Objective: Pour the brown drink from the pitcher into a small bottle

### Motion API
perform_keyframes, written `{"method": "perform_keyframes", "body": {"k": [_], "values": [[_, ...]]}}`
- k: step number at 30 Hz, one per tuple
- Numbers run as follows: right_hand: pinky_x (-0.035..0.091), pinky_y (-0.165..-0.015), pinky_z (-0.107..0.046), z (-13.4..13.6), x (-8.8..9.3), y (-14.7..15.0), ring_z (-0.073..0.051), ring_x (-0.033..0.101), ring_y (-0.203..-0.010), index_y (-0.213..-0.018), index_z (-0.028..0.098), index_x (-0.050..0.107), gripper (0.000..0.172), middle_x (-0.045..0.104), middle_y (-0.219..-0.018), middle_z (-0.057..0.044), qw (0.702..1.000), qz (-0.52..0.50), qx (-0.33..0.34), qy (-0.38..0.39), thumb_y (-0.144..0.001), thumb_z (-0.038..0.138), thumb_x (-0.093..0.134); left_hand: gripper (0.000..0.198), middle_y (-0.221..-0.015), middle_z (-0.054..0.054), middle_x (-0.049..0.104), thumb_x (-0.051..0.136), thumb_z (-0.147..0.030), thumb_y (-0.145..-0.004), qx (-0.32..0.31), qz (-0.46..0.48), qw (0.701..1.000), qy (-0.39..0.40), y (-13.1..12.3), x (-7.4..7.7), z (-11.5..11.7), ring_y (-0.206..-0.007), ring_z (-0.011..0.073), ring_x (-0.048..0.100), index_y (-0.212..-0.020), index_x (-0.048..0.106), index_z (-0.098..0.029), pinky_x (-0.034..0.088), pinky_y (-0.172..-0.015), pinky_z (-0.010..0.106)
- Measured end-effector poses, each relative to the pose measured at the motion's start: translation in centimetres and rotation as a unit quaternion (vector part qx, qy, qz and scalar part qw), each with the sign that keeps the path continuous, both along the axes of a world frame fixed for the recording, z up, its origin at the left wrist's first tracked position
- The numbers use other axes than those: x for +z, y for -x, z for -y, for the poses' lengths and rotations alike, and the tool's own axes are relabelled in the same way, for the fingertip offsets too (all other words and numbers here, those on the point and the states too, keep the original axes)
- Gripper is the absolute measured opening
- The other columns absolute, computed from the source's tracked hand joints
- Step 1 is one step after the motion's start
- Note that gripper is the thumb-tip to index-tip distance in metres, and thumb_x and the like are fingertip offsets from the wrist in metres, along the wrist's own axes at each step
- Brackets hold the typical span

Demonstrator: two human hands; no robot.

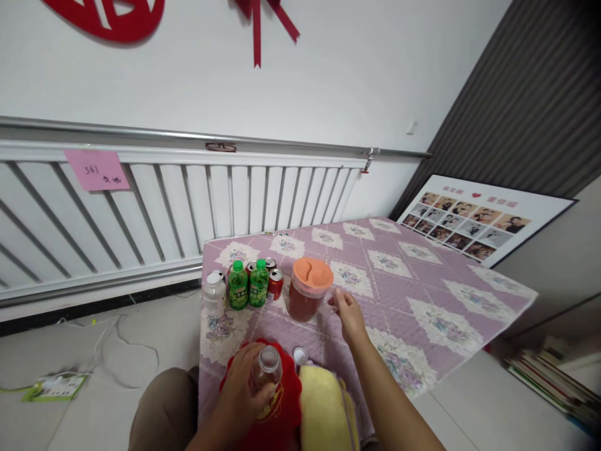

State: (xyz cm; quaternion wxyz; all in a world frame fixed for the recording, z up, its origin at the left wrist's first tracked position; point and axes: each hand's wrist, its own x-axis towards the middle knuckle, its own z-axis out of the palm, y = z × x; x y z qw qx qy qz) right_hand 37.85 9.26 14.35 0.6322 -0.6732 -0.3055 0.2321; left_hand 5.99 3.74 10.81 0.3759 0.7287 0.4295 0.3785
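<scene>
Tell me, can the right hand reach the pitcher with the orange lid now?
Probably yes: the right hand is open just beside the pitcher, with nothing between them. The left hand holds the bottle, well apart.

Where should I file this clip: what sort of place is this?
Most likely a room in a home: a long white ribbed radiator runs behind, a white board of printed photographs leans to one side, and a purple floral quilted cloth covers the table.
</scene>
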Motion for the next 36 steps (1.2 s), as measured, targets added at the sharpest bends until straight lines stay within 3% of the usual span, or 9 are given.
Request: {"method": "perform_keyframes", "body": {"k": [8, 15, 26, 36], "values": [[0.035, -0.052, -0.027, -2.0, -0.2, 1.3, -0.012, 0.040, -0.049, -0.052, 0.024, 0.050, 0.056, 0.047, -0.047, 0.006, 0.996, -0.075, -0.008, -0.050, -0.064, 0.073, 0.072, 0.063, -0.136, 0.010, 0.065, 0.070, -0.019, -0.065, 0.012, -0.006, 0.999, 0.030, 0.0, -0.7, 0.0, -0.130, 0.0334, 0.058, -0.127, 0.065, -0.025, 0.048, -0.112, 0.053], [0.033, -0.047, -0.026, -1.7, 2.5, 0.9, -0.010, 0.036, -0.046, -0.051, 0.024, 0.048, 0.054, 0.043, -0.044, 0.009, 0.989, -0.119, -0.008, -0.091, -0.056, 0.065, 0.083, 0.062, -0.137, 0.008, 0.065, 0.070, -0.017, -0.067, -0.002, 0.001, 1.000, 0.030, 0.1, -0.3, -0.2, -0.131, 0.0320, 0.057, -0.128, 0.065, -0.028, 0.047, -0.113, 0.052], [0.041, -0.044, -0.025, 4.9, 10.4, -0.4, -0.008, 0.033, -0.042, -0.060, 0.025, 0.043, 0.051, 0.033, -0.044, 0.011, 0.975, -0.191, 0.052, -0.101, -0.060, 0.055, 0.084, 0.055, -0.130, 0.012, 0.067, 0.069, -0.020, -0.069, 0.018, 0.040, 0.999, -0.007, -0.4, -0.8, -0.2, -0.126, 0.0319, 0.061, -0.124, 0.064, -0.022, 0.046, -0.112, 0.053], [0.041, -0.045, -0.025, 10.6, 12.5, 1.6, -0.006, 0.026, -0.038, -0.052, 0.024, 0.032, 0.064, 0.028, -0.042, 0.011, 0.971, -0.204, 0.098, -0.077, -0.061, 0.064, 0.081, 0.054, -0.128, 0.013, 0.066, 0.068, -0.021, -0.068, 0.028, 0.035, 0.999, -0.018, -0.6, -0.3, 0.1, -0.126, 0.0324, 0.059, -0.122, 0.063, -0.020, 0.043, -0.113, 0.054]]}}
